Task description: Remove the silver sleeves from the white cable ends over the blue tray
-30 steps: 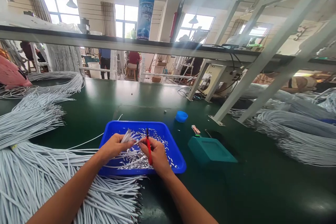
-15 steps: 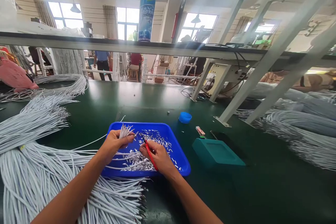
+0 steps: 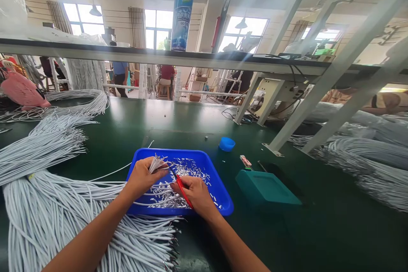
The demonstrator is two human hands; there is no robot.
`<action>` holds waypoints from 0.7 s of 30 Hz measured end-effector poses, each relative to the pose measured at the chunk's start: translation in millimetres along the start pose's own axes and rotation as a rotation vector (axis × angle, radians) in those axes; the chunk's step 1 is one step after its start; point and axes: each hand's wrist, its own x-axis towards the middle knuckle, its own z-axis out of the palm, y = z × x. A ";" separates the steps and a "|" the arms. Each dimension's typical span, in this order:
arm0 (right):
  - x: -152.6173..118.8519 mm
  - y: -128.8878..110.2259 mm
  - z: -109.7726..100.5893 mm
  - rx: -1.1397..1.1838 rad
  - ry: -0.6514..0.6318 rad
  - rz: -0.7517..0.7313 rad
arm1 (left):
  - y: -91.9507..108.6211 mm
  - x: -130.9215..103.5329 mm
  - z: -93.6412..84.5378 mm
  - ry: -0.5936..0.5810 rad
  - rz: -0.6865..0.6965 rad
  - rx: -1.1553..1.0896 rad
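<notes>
My left hand (image 3: 143, 178) is closed around a small bunch of white cables (image 3: 157, 163), their ends pointing up past the fingers. In my right hand (image 3: 196, 193) is a red-handled tool (image 3: 182, 189) with a slim dark tip; its exact kind is hard to make out. That tip is close to the left fingertips, near a cable end. Both hands are over a blue tray (image 3: 225, 204) scattered with small shiny metal pieces (image 3: 191, 170). A large heap of white cables (image 3: 73, 216) lies under and beside my left forearm.
A teal box (image 3: 267, 187) and a small blue cup (image 3: 227, 144) stand right of the tray. Slanted metal legs (image 3: 296, 110) and more cable bundles (image 3: 360, 157) are farther right. A spray can (image 3: 182, 15) stands on the shelf above. People sit and stand beyond the table.
The tool's tip has come closer to the left fingertips. The view has shifted slightly, and a person in blue in the background has moved. Both hands keep their hold.
</notes>
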 end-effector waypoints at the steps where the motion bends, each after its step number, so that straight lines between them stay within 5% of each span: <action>1: 0.0 0.1 1.4 -0.002 0.004 -0.001 | -0.8 0.2 0.2 0.004 -0.003 -0.007; 8: 0.9 -2.0 6.9 -0.019 0.027 -0.044 | 0.9 -0.3 -1.8 -0.224 -0.241 -0.391; 14: 8.3 3.6 -2.7 0.341 0.018 0.124 | 0.0 0.4 -0.5 -0.120 -0.265 -0.338; 18: 8.1 -4.4 8.2 0.760 0.054 0.180 | 0.4 -0.6 0.8 -0.232 -0.227 -0.283; 21: 3.6 -13.0 16.7 0.615 0.147 0.076 | -0.7 -1.6 3.3 -0.259 -0.200 -0.205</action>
